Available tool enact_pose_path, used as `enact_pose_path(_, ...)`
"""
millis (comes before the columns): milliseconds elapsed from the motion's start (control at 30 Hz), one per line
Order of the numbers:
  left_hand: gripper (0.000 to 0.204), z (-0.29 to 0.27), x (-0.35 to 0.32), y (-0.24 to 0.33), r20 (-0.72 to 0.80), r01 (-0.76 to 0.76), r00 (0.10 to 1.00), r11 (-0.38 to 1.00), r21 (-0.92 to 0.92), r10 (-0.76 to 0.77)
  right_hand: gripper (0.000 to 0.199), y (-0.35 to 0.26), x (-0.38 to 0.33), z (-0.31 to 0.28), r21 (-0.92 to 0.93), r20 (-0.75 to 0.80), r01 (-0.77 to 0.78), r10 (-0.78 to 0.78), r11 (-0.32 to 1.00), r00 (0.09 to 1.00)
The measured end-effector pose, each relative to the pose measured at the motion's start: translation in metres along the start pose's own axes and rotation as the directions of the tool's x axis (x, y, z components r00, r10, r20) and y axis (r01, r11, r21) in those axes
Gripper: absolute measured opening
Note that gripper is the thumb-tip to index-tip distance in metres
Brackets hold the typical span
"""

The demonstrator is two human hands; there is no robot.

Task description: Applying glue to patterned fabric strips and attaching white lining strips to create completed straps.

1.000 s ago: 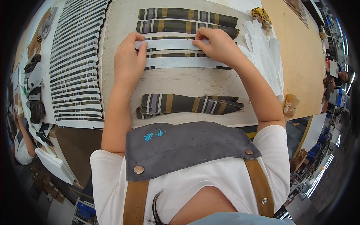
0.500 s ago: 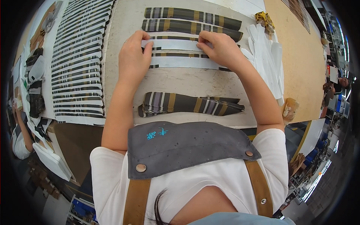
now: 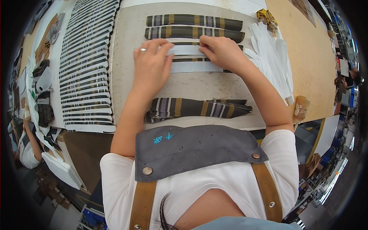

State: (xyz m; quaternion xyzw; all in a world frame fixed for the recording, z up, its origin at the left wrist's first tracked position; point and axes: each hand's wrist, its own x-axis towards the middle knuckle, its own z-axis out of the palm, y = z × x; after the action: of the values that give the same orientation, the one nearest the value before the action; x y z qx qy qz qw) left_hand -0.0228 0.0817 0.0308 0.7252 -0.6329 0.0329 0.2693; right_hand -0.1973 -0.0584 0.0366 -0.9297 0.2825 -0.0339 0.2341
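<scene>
A white strip (image 3: 186, 50) lies lengthwise on a dark plaid piece (image 3: 181, 44) in the middle of the table. My left hand (image 3: 151, 69), slightly blurred, rests over the strip's left part with bent fingers apart, hiding that end. At its right part, my right hand (image 3: 226, 53) has thumb and forefinger pinched together on the strip. Just nearer lies a second white strip (image 3: 195, 67) on another plaid piece (image 3: 189, 59). Two plaid pieces (image 3: 191, 21) lie beyond my hands, and a bundle of curled plaid pieces (image 3: 195, 108) sits close to my apron.
Rows of overlapping plaid pieces with white strips (image 3: 86, 73) cover the left side. Loose white strips (image 3: 268, 57) are heaped on the right, near a crumpled yellow cloth (image 3: 267, 18) and an amber block (image 3: 301, 107). Another person's arm (image 3: 32, 140) shows at far left.
My left hand has moved rightward along the strip from its left end. My right hand stays pinched near the same place. The whole view has shifted slightly.
</scene>
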Motion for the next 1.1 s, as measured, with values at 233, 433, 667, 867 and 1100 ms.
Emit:
enact_pose_path(233,0.028,0.007,-0.005,0.014,0.233,-0.184,0.950,0.976,-0.117,0.207,0.021,0.008,-0.011,-0.001,-0.105,-0.134,-0.013,-0.001,0.994,0.991)
enact_pose_path(433,0.028,0.005,-0.007,0.012,0.259,-0.151,0.949,0.981,-0.120,0.178,0.024,0.034,-0.045,-0.013,0.049,-0.238,-0.142,0.150,0.989,0.960)
enact_pose_path(667,0.029,0.007,-0.007,0.012,0.257,-0.152,0.949,0.980,-0.126,0.181,0.020,0.031,-0.055,-0.009,0.376,-0.251,-0.260,0.368,0.889,0.895)
enact_pose_path(867,0.029,0.007,-0.007,0.012,0.254,-0.146,0.951,0.981,-0.129,0.175,0.018,0.035,-0.055,-0.004,0.398,-0.284,-0.237,0.365,0.886,0.887)
enact_pose_path(1100,0.029,0.007,-0.009,0.012,0.249,-0.142,0.953,0.981,-0.134,0.172,0.016,0.046,-0.057,-0.003,0.355,-0.311,-0.218,0.335,0.909,0.889)
